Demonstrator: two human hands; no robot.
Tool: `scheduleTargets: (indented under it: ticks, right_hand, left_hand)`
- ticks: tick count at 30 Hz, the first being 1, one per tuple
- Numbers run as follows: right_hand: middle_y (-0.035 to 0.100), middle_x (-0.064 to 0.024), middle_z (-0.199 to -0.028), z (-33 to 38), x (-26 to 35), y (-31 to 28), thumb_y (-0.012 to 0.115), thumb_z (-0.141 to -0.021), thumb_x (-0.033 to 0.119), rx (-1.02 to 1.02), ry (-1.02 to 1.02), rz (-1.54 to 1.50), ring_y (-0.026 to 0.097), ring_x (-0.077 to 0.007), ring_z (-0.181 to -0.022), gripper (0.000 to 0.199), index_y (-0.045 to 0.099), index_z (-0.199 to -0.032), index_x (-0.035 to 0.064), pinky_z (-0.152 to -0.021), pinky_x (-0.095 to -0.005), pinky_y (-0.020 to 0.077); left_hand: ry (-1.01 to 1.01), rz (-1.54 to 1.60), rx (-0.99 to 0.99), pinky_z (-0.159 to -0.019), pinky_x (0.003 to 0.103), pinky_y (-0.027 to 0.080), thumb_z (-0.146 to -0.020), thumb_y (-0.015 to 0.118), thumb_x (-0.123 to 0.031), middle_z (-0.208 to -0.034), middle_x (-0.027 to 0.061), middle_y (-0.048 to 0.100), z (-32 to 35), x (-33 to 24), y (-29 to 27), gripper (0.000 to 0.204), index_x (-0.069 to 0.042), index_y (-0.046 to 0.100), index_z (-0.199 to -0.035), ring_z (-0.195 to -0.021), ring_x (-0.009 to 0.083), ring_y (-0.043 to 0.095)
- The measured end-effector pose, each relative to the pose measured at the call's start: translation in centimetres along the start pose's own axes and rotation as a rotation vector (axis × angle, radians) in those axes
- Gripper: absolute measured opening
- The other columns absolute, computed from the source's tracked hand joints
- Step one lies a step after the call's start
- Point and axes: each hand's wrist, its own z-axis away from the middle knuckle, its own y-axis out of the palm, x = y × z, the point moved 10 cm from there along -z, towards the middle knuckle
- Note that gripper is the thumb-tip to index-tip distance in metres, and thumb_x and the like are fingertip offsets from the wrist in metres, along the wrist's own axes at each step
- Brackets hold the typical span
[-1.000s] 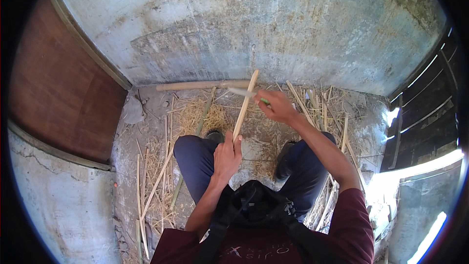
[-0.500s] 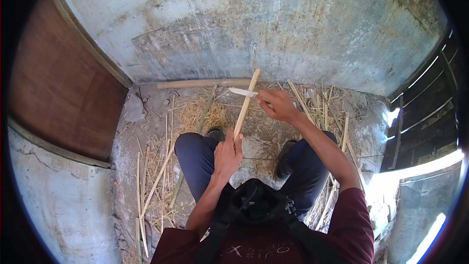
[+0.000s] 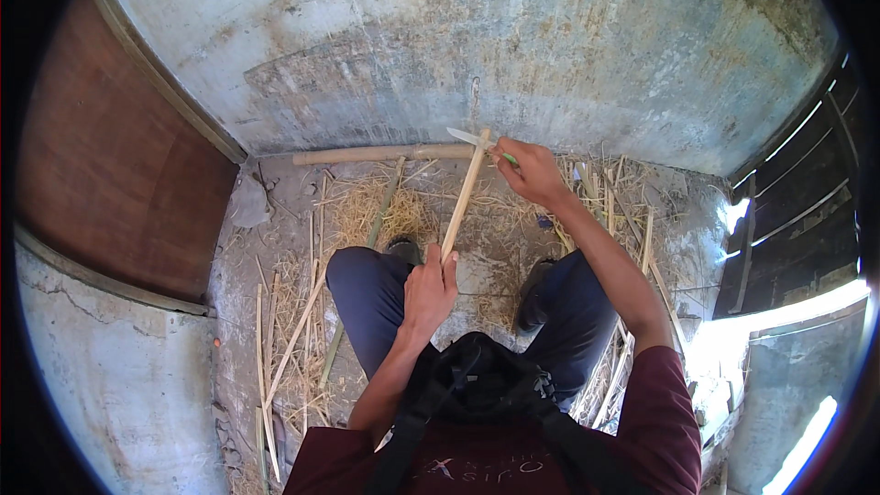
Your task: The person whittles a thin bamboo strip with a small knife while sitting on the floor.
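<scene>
A pale wooden strip, perhaps split bamboo (image 3: 466, 200), slants up and away between my knees. My left hand (image 3: 429, 291) is closed around its near end. Out at the far end, my right hand (image 3: 532, 171) grips a knife (image 3: 465, 137) by its green handle. The blade lies across the strip close to its tip, pointing left. Part of the handle is hidden by my right fingers.
Thin strips (image 3: 284, 348) lie on the floor to my left, with more strips (image 3: 616, 376) to my right. Curly shavings (image 3: 403, 213) are heaped ahead. A round pole (image 3: 367, 156) rests along the wall (image 3: 550, 55). A brown door panel (image 3: 119, 147) stands at left.
My right hand and the knife have moved away from me along the strip, toward its far tip. The left hand keeps its grip, nearly still.
</scene>
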Motion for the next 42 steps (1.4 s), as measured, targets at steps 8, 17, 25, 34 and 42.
scheduleTargets:
  ticks: [8, 17, 25, 34, 42]
  right_hand:
    - [0.07, -0.0163, -0.085, 0.1, 1.6, 0.4, 0.066, -0.099, 0.008, 0.034, -0.049, -0.052, 0.069, -0.0379, -0.069, 0.005, 0.066, -0.104, 0.0064, -0.059, -0.045, 0.0493]
    - [0.071, -0.0174, -0.086, 0.8, 2.3, 1.3, 0.065, -0.103, 0.012, 0.1, -0.063, -0.082, 0.07, -0.0373, -0.071, 0.009, 0.064, -0.109, 0.0062, -0.062, -0.0469, 0.0505]
    - [0.068, -0.0168, -0.079, 0.8, -1.9, -0.6, 0.065, -0.104, 0.016, -0.054, 0.333, -0.154, 0.066, -0.0338, -0.066, 0.024, 0.056, -0.124, 0.0086, -0.064, -0.0456, 0.0483]
    - [0.072, -0.007, -0.086, 1.7, -3.2, 0.0, 0.07, -0.105, 0.024, -0.107, 0.522, -0.555, 0.061, -0.0125, -0.083, 0.042, 0.05, -0.138, 0.0082, -0.078, -0.0334, 0.0479]
    - [0.076, -0.0048, -0.094, 1.8, -4.1, 2.5, 0.073, -0.106, 0.03, 0.009, 0.464, -0.579, 0.069, -0.0141, -0.097, 0.049, 0.06, -0.146, 0.0051, -0.096, -0.0349, 0.0501]
  left_hand:
    - [-0.015, 0.025, 0.0, -0.063, 0.061, 0.047, -0.112, 0.056, -0.026, -0.068, 0.0286, 0.063, 0.2, 0.1, -0.5, 0.028, -0.002, 0.047, -0.102, -0.069, 0.0539, 0.065]
    - [-0.016, 0.019, -0.022, -0.062, 0.061, 0.047, -0.111, 0.057, -0.025, -0.066, 0.0278, 0.062, 0.4, 0.6, -0.8, 0.027, -0.002, 0.048, -0.102, -0.068, 0.0536, 0.065]
    - [-0.023, 0.057, 0.003, -0.067, 0.064, 0.049, -0.113, 0.055, -0.031, -0.072, 0.0278, 0.067, 0.0, -0.3, -1.7, 0.027, -0.004, 0.051, -0.11, -0.075, 0.0544, 0.068]
    - [0.035, 0.501, 0.087, -0.058, 0.04, 0.04, -0.117, 0.047, -0.041, -0.066, 0.0063, 0.052, -1.7, 2.7, 0.2, 0.042, -0.003, 0.062, -0.113, -0.057, 0.0209, 0.052]
    - [-0.19, 0.772, 0.389, -0.054, 0.027, 0.031, -0.12, 0.038, -0.042, -0.072, -0.0038, 0.042, -0.9, 1.6, 2.2, 0.043, -0.004, 0.06, -0.117, -0.058, 0.0069, 0.035]
